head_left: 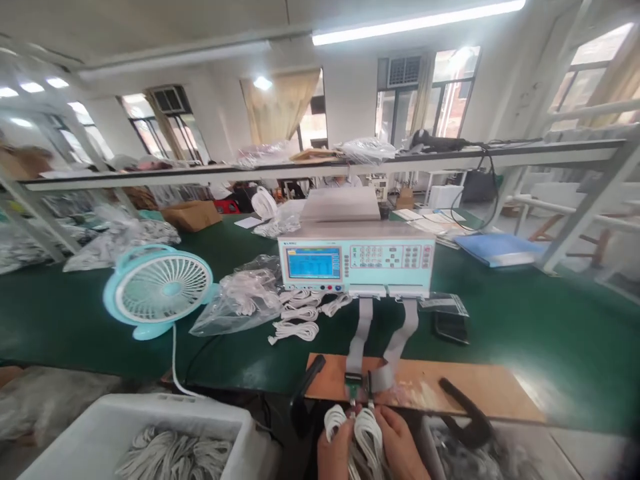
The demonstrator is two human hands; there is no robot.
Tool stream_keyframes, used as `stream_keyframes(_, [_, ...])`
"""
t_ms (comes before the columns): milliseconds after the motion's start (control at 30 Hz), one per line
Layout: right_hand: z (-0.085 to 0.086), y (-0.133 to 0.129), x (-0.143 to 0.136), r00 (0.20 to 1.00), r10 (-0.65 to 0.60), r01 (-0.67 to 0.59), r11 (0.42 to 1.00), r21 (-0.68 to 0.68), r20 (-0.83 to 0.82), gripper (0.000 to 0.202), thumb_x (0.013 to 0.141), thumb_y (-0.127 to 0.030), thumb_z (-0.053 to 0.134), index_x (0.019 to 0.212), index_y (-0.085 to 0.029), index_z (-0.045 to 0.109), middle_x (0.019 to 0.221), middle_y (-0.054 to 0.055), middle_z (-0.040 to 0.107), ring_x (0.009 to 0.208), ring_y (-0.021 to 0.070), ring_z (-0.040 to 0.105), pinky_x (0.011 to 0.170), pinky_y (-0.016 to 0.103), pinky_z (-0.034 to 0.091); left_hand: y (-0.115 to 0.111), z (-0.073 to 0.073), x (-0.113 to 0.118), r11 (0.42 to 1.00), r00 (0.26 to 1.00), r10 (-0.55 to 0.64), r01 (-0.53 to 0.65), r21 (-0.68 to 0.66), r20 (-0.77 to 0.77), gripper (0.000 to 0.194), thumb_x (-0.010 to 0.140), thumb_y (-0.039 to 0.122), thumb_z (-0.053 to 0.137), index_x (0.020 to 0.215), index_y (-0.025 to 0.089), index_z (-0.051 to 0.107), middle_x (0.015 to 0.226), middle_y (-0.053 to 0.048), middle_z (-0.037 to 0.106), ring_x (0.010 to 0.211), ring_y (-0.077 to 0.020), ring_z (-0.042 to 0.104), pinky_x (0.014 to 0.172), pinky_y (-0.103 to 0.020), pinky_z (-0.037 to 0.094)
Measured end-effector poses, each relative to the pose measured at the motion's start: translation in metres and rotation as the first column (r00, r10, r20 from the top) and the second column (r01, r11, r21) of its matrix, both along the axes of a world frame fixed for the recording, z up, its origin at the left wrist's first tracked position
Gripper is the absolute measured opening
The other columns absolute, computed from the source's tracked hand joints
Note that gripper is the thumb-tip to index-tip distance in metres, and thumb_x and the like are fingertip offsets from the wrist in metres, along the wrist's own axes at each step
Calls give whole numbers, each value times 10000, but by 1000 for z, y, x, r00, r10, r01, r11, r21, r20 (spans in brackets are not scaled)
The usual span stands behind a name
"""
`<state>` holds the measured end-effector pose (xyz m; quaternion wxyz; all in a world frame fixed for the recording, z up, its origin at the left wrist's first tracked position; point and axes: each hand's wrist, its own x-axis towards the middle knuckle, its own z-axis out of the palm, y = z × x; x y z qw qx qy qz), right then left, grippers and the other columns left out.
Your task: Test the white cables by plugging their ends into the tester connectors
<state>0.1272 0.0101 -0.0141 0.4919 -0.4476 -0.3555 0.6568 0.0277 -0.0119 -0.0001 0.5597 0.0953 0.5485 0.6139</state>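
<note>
A coiled white cable [367, 430] is between my hands at the bottom centre. My left hand [334, 452] is closed round its left side, the thumb on the coil. My right hand [399, 445] pinches the right side near the cable end. Both cable ends are up against a small green connector board [353, 388] and a dark connector beside it; whether they are fully seated I cannot tell. Grey ribbon cables [361, 333] run from these connectors up to a bench tester [357, 263] with a lit blue screen.
White cable bundles [295, 330] and a plastic bag [245, 293] lie left of the tester, near a blue fan [163, 290]. A white bin [240, 427] with cables stands lower left. Black clamps [307, 387] grip the wooden board [480, 387]. A phone [451, 328] lies right.
</note>
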Motion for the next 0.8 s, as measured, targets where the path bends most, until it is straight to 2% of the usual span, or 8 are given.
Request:
stream_keyframes(200, [13, -29, 0, 998, 36, -35, 999, -28, 52, 442, 649, -558, 646, 570, -171, 448, 528, -47, 406, 495, 104, 364, 461, 199, 308, -20, 12, 6, 982, 942, -187, 174, 72, 277, 247, 598, 244, 713, 795, 104, 662, 614, -53, 660, 604, -191, 633, 532, -247, 461])
stream_keyframes(333, [22, -39, 73, 950, 193, -180, 981, -74, 246, 379, 718, -511, 578, 570, -182, 462, 515, -46, 391, 475, 111, 351, 444, 208, 277, -30, 8, 1, 974, 914, -218, 225, 21, 342, 242, 555, 276, 730, 724, 118, 658, 713, -65, 650, 639, -180, 610, 577, -280, 479])
stream_keyframes(433, [21, -43, 138, 664, 190, -248, 968, -26, 723, 282, 705, -369, 599, 514, -189, 497, 530, -12, 459, 508, 146, 413, 485, 240, 306, -31, -2, -3, 983, 909, -164, 185, -18, 383, 206, 556, 295, 716, 658, 136, 633, 792, -49, 623, 656, -164, 591, 594, -294, 483])
stream_keyframes(500, [18, -49, 155, 458, 56, -193, 980, 38, 887, 153, 660, -329, 624, 603, -195, 576, 639, 27, 541, 557, 177, 469, 545, 275, 343, -31, -8, 0, 982, 889, -179, 185, 28, 422, 239, 575, 357, 699, 612, 139, 606, 779, -33, 598, 596, -133, 565, 525, -259, 459])
stream_keyframes(533, [18, -53, 152, 426, 44, -202, 978, 47, 904, 131, 666, -329, 619, 679, -199, 602, 701, 41, 569, 591, 192, 497, 578, 289, 359, -30, -10, 3, 980, 877, -199, 183, 80, 438, 278, 582, 401, 689, 588, 142, 587, 751, -18, 582, 534, -107, 535, 475, -238, 434])
stream_keyframes(600, [15, -61, 125, 530, 160, -308, 951, 13, 833, 168, 740, -351, 568, 828, -211, 597, 781, 42, 592, 661, 201, 533, 626, 292, 385, -28, -9, 11, 968, 850, -243, 177, 181, 468, 350, 604, 493, 654, 578, 158, 557, 677, 17, 538, 401, -56, 431, 376, -205, 359])
stream_keyframes(700, [8, -69, 64, 772, 382, -462, 886, 35, 509, 187, 779, -375, 532, 855, -204, 520, 776, 8, 570, 690, 172, 517, 613, 245, 394, -27, 1, 19, 956, 819, -276, 180, 231, 503, 338, 677, 506, 584, 604, 181, 527, 625, 37, 498, 330, -37, 339, 335, -194, 307])
stream_keyframes(800, [0, -69, 26, 911, 349, -380, 917, 120, 220, 275, 765, -442, 537, 839, -193, 449, 774, -12, 507, 671, 140, 464, 588, 219, 375, -28, 12, 14, 949, 851, -285, 185, 257, 441, 277, 710, 433, 551, 597, 182, 522, 588, 19, 489, 427, -85, 438, 438, -215, 391])
